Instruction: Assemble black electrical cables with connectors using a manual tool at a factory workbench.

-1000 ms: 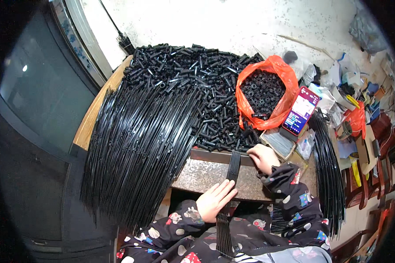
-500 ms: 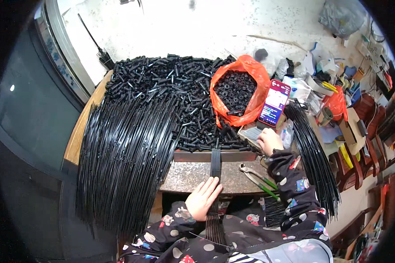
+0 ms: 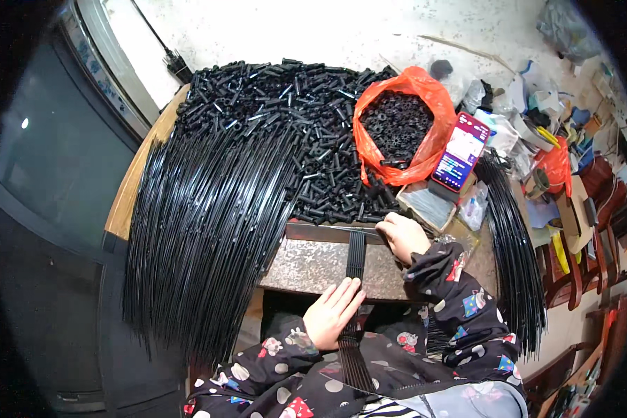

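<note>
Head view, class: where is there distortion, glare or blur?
Head view: black fisheye border rounds the corners; bright spot on the dark door; glossy streaks on black rods at left; pale surface at top washed out; left hand without obvious blur.

Dark grey door (image 3: 63, 174), brown wooden furniture (image 3: 575, 283)

Shows uniform black on the row of rods (image 3: 356, 254), the larger rod bundle (image 3: 202, 244) and the small parts (image 3: 272, 104). Presents orange-red on the plastic bag (image 3: 439, 90), mottled grey-brown on the tabletop (image 3: 306, 265). Displays white spots with red and blue figures on the black sleeves (image 3: 460, 299).
</note>
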Demonstrator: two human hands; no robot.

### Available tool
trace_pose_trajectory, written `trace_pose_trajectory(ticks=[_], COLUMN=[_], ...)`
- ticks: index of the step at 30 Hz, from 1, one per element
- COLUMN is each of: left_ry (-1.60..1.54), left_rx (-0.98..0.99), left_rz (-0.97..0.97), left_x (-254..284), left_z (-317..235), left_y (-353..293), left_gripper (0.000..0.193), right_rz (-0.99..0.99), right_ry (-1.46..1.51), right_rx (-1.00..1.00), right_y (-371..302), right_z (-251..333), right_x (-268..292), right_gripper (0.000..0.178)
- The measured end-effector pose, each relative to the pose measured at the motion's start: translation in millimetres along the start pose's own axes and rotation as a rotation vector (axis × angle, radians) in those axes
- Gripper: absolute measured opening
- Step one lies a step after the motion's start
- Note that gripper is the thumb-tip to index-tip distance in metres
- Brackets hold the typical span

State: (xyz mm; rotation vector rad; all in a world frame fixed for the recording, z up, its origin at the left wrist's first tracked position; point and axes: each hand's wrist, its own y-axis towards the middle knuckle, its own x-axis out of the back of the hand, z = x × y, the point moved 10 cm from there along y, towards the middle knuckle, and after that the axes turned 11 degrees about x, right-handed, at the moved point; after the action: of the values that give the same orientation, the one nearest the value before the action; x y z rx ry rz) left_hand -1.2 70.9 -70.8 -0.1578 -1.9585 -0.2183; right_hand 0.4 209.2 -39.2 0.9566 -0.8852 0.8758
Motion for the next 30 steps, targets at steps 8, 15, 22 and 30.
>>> trace_pose_trajectory(ticks=[8,15,22,30], left_ry=[-0.023,-0.027,-0.021,-0.090], left_rx=[0.024,0.012,-0.006,0.029], left_rz=[0.005,0.012,0.016,0.020], left_x=[2,2,1,6], left_z=[3,3,-1,0], left_y=[0,2,6,-1], left_gripper=[0.069,0.070,0.069,0.073], right_rz=[-0.035,-0.042,-0.106,-0.092], right_ry=[0.015,0.072,0.082,0.086], right_rx=[-0.083,-0.077,-0.112,-0.063], right_y=[-3,-1,-10,-4], right_z=[-9,-8,-18,-3], right_x=[14,12,26,21], right_gripper=[0.013,0.012,0.011,0.010])
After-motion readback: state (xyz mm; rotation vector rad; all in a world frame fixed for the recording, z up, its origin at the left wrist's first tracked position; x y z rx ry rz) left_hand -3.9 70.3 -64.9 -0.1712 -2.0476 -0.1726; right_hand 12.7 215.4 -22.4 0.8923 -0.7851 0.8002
